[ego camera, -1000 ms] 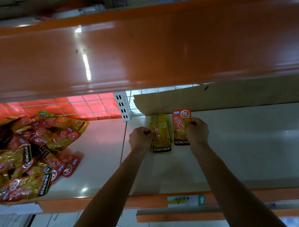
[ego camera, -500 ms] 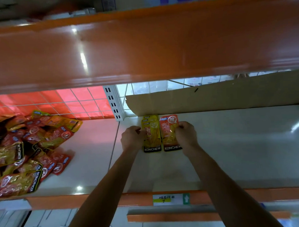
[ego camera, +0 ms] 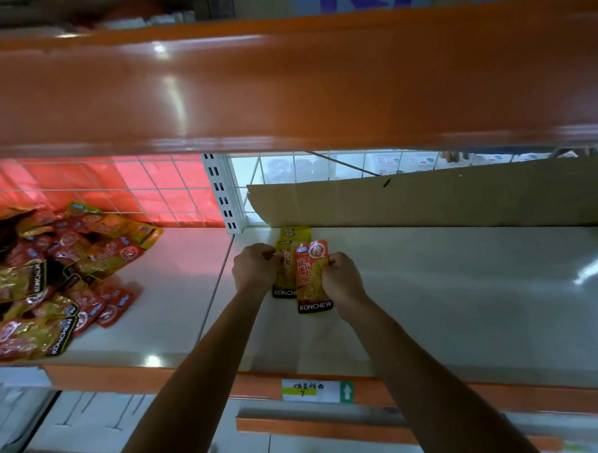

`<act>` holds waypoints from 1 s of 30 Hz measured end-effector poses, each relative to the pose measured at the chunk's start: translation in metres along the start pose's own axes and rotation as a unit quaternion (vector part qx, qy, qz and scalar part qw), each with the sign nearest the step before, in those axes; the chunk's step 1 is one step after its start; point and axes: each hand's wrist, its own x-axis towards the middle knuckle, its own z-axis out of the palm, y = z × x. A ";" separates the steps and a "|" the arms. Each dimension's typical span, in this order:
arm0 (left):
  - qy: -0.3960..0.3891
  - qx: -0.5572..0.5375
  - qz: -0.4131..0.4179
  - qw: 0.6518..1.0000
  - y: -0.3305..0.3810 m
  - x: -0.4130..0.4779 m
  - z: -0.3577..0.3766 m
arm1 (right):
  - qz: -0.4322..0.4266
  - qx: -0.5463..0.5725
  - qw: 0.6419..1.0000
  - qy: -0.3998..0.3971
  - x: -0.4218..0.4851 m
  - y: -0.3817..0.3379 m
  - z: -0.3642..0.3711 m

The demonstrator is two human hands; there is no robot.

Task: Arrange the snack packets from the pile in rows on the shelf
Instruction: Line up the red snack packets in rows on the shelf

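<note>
A pile of red and yellow snack packets (ego camera: 46, 282) lies at the left end of the white shelf (ego camera: 448, 298). Near the shelf's back, a short row of yellow packets (ego camera: 293, 235) lies flat in front of the cardboard. My left hand (ego camera: 255, 269) pinches the left edge of the nearest yellow packet (ego camera: 282, 288). My right hand (ego camera: 341, 281) grips the right edge of a red packet (ego camera: 310, 277), which overlaps the yellow one's right side.
An orange upper shelf (ego camera: 284, 86) overhangs the whole working space. A cardboard sheet (ego camera: 426, 200) leans along the back. A slotted white upright (ego camera: 221, 195) and wire mesh stand behind. An orange front rail carries a label (ego camera: 315, 391).
The red packet in my right hand has moved left, from beside the yellow row to overlapping the nearest yellow packet. Both hands have come closer together.
</note>
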 end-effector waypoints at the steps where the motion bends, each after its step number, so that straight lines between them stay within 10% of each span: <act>1: -0.001 0.000 0.003 1.000 0.000 0.000 0.000 | 0.003 0.002 1.000 0.002 0.001 -0.001 0.000; 30: -0.052 -0.138 -0.002 0.989 -0.004 0.011 0.001 | 0.053 0.107 0.993 0.012 0.026 -0.014 -0.002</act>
